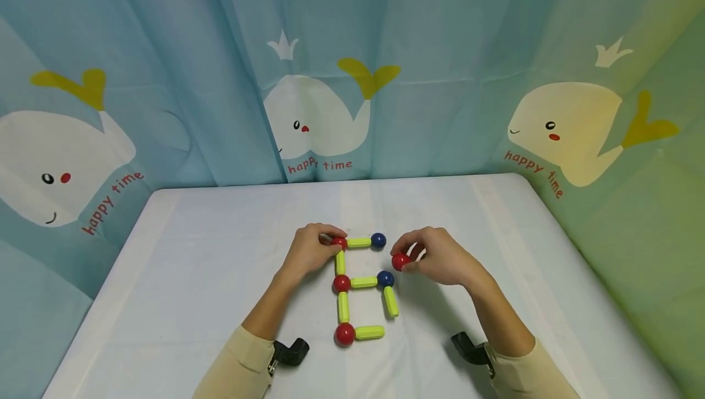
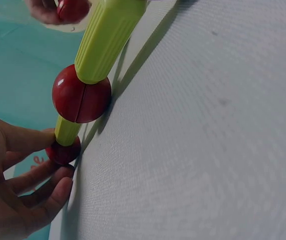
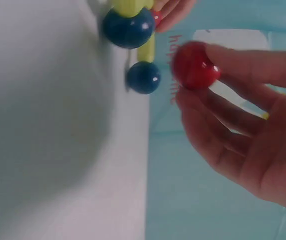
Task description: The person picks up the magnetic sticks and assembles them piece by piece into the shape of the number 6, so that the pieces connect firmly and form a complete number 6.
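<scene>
On the table lies a flat frame of yellow-green rods joined by balls. Its left side has a top red ball [image 2: 65, 152], a middle red ball [image 1: 341, 283] and a bottom red ball [image 1: 344, 335]. Rods run right from each, the top one to a blue ball [image 1: 378, 240], the middle one to another blue ball [image 1: 385, 279]. From that second blue ball a rod [image 1: 391, 302] points toward the front. My left hand [image 1: 313, 251] grips the top red ball. Between thumb and fingers my right hand [image 1: 440, 256] pinches a loose red ball [image 3: 195, 65], held right of the frame.
A white cloth covers the table [image 1: 220, 252]. Behind and beside it hangs a blue-green curtain [image 1: 440, 123] printed with whales. The bottom rod [image 1: 370, 332] has a bare right end. Black wrist mounts [image 1: 292, 352] stick out by both sleeves.
</scene>
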`<state>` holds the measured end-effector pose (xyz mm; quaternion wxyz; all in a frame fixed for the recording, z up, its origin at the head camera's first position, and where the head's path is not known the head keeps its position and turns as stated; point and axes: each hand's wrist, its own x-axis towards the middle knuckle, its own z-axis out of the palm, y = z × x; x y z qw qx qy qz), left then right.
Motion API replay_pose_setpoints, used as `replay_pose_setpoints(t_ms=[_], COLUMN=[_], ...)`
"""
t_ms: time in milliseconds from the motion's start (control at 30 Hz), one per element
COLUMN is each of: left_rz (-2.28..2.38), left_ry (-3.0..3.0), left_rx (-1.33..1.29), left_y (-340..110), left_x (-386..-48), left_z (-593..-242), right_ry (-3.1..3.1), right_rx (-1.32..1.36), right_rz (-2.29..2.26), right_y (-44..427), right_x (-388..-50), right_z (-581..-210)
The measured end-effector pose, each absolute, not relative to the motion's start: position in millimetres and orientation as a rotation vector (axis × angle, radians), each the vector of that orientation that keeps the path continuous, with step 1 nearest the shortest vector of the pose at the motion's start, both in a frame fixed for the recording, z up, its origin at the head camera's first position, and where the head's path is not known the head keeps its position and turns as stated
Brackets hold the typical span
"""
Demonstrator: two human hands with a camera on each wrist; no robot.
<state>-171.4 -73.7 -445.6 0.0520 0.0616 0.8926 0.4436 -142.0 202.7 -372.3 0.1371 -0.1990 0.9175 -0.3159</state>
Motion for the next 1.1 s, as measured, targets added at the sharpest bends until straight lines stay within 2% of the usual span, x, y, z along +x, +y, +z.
replay_pose_setpoints(t_ms=[333,833,1100], left_rz=[1.335,1.351,1.342], left_ry=[2.722,2.707,2.706], left_rx=[0.184,0.188,0.193], left_y=[-73,-75,-75], left_x=[-171,-172,-173], left_z=[-445,-446,-446], right_ry=[2.396,2.248,2.23], right_rx=[-0.857,-0.974,-0.949], right_rz=[-0.858,-0.743,-0.675], right_y=[202,188,179], right_x=[-124,-107,-104], right_z=[-358,-355,-359])
